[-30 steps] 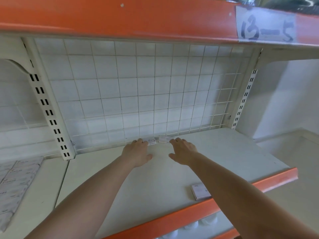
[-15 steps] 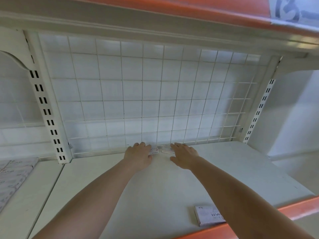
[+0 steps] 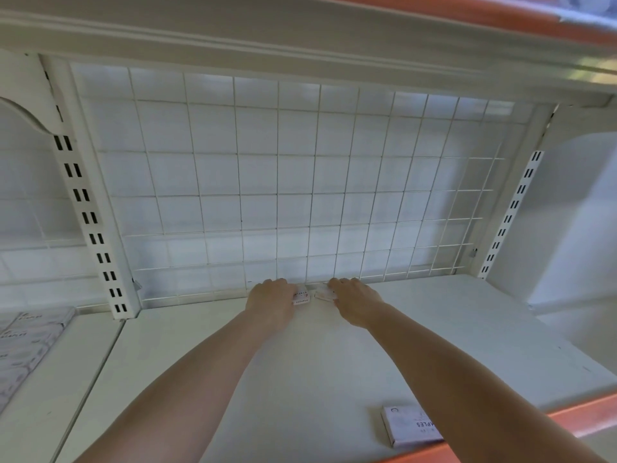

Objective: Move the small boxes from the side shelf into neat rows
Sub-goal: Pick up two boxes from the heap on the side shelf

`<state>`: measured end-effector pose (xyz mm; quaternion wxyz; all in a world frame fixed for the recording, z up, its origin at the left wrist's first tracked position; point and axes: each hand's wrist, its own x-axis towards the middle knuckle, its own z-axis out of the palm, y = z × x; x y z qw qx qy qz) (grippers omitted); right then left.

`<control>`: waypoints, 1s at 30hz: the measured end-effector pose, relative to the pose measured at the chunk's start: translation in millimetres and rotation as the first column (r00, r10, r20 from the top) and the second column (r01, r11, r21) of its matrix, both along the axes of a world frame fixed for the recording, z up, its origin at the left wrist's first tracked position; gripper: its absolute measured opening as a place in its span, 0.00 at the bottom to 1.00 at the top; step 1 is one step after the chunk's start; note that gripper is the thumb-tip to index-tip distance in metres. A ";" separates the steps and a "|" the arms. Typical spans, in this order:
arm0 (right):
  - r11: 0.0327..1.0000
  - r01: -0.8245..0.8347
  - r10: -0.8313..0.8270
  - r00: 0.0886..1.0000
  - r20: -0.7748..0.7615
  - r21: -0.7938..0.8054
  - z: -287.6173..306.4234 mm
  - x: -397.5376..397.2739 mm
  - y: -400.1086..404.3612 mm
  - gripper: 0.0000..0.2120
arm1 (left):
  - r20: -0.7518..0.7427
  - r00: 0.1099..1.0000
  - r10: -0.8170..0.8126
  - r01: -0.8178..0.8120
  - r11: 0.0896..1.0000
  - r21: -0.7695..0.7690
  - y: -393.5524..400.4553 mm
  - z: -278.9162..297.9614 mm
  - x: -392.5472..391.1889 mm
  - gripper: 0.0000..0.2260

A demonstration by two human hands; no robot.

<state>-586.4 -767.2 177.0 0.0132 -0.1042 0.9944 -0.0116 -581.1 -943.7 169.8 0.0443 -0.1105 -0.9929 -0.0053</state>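
Both arms reach to back of white shelf (image 3: 334,362), at foot of wire grid panel (image 3: 293,182). Left hand (image 3: 272,300) lies palm-down over small staples box (image 3: 301,295); right hand (image 3: 355,300) likewise over second box (image 3: 323,292). Whether fingers pinch or merely press: cannot tell. Third box (image 3: 405,426) near orange front edge (image 3: 584,414), partly under right forearm. More boxes (image 3: 23,342) in rows on left shelf
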 end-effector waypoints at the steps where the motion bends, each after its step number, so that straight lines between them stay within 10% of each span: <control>1: 1.000 -0.002 0.002 1.000 -0.004 0.002 -1.0 0.7 -1.2 0.18 | -0.004 1.000 -0.002 0.002 1.000 -0.002 0.5 0.4 0.9 0.14; 30: 0.992 -0.110 0.110 0.994 -0.007 -0.065 48.5 75.4 -13.7 0.24 | 0.038 0.999 0.018 -0.018 1.000 0.000 -28.5 51.7 87.3 0.13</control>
